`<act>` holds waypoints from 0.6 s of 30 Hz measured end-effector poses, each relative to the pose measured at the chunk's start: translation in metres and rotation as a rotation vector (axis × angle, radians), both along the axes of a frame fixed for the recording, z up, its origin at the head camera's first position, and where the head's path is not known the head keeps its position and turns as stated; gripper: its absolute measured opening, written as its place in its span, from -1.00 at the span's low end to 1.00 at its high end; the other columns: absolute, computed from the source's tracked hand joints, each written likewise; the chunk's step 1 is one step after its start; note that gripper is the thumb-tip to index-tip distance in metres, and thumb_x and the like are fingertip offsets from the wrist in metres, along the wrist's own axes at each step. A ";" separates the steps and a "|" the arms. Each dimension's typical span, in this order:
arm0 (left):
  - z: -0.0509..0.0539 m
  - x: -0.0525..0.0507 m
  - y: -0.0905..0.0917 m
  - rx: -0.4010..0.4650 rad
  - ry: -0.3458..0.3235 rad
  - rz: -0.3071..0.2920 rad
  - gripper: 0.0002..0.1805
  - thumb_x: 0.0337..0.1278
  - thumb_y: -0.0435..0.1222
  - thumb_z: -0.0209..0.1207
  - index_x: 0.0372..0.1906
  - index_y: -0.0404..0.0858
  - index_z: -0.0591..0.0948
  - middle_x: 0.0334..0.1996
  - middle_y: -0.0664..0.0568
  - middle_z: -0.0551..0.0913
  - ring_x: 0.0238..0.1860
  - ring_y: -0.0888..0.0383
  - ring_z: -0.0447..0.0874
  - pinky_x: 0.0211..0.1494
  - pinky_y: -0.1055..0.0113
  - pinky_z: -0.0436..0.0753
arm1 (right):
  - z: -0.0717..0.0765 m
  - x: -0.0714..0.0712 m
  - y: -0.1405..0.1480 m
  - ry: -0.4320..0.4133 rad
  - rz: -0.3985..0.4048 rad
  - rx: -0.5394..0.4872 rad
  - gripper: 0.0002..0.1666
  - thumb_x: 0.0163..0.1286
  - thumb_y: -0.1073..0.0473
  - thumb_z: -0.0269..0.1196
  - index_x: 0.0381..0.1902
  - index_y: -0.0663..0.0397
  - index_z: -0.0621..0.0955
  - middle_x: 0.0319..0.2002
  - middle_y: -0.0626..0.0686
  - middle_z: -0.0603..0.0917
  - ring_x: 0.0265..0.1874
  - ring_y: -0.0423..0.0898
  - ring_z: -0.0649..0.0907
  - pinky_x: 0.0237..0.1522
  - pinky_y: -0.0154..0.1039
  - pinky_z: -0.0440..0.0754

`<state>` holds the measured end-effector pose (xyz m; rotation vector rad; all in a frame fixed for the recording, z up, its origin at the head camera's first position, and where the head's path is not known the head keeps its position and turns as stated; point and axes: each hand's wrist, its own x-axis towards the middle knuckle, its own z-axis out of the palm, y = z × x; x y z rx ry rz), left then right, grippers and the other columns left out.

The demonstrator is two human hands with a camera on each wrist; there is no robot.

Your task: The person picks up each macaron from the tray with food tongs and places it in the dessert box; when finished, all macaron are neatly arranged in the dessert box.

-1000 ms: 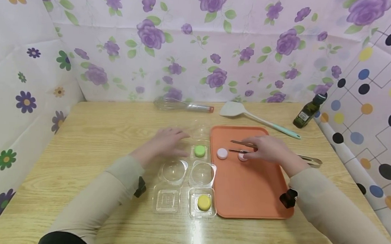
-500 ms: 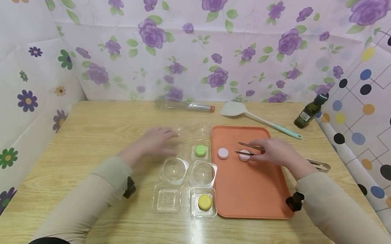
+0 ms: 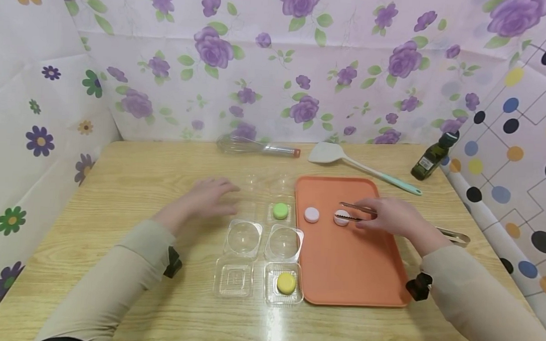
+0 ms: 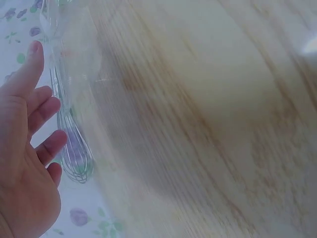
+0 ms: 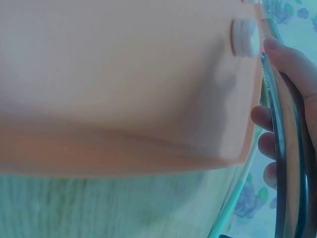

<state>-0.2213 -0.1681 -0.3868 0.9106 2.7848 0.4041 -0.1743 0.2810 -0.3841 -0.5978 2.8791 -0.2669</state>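
My right hand (image 3: 391,215) holds metal tongs (image 3: 453,236) over the orange tray (image 3: 350,273). Their serrated tips are parted, one passing across the right pale pink macaron (image 3: 341,223); whether they touch it I cannot tell. A second pale pink macaron (image 3: 311,215) lies to its left on the tray. In the right wrist view, the thumb and fingers grip the tongs (image 5: 282,148) beside a macaron (image 5: 245,37). My left hand (image 3: 206,198) hovers with relaxed fingers and holds nothing, left of the clear plastic boxes. A green macaron (image 3: 280,211) and a yellow macaron (image 3: 286,283) sit in two of them.
An open clear box (image 3: 233,279) stands at the front left of the boxes. Along the back lie a whisk (image 3: 256,147) and a white spatula (image 3: 363,166) with a mint handle. A dark green bottle (image 3: 431,158) stands at the back right corner.
My left hand has drawn back to the left, away from the boxes. My right hand has shifted right with the tongs, whose tips slid back to the right pink macaron.
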 end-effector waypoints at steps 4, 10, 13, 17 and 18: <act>-0.001 0.000 -0.002 -0.011 -0.011 0.008 -0.28 0.07 0.08 0.21 0.29 -0.17 0.38 0.25 -0.13 0.38 0.24 -0.17 0.26 0.26 -0.22 0.13 | -0.003 0.001 0.002 0.016 0.001 0.007 -0.29 0.11 -0.30 0.29 0.15 -0.08 0.56 -0.09 0.05 0.66 -0.28 -0.03 0.61 -0.34 -0.08 0.52; -0.001 0.002 -0.003 -0.034 -0.016 0.000 -0.24 0.03 0.07 0.24 0.31 -0.17 0.36 0.25 -0.15 0.37 0.23 -0.20 0.25 0.26 -0.26 0.10 | -0.005 0.003 0.004 0.013 -0.001 0.011 -0.29 0.11 -0.30 0.29 0.15 -0.07 0.56 -0.08 0.06 0.66 -0.25 -0.02 0.62 -0.31 -0.05 0.54; -0.001 0.002 -0.002 -0.035 -0.019 0.006 -0.24 0.02 0.07 0.25 0.31 -0.16 0.36 0.25 -0.14 0.37 0.23 -0.20 0.25 0.26 -0.25 0.10 | -0.006 0.003 0.004 0.007 -0.003 0.018 -0.30 0.11 -0.31 0.28 0.15 -0.11 0.56 -0.09 0.03 0.66 -0.28 -0.04 0.62 -0.33 -0.06 0.54; -0.002 0.003 -0.002 -0.047 -0.006 0.008 -0.24 0.01 0.09 0.24 0.31 -0.15 0.37 0.23 -0.13 0.38 0.20 -0.18 0.28 0.24 -0.21 0.16 | -0.008 0.003 0.005 0.002 0.007 0.021 -0.32 0.12 -0.31 0.28 0.14 -0.14 0.56 -0.10 0.01 0.66 -0.29 -0.06 0.62 -0.33 -0.05 0.55; -0.002 0.003 -0.002 -0.048 -0.002 0.005 -0.24 0.02 0.09 0.24 0.30 -0.16 0.37 0.22 -0.13 0.39 0.20 -0.18 0.28 0.23 -0.22 0.17 | -0.009 0.003 0.005 0.003 0.011 0.019 -0.33 0.12 -0.30 0.28 0.14 -0.15 0.57 -0.10 0.01 0.66 -0.28 -0.05 0.62 -0.31 -0.04 0.56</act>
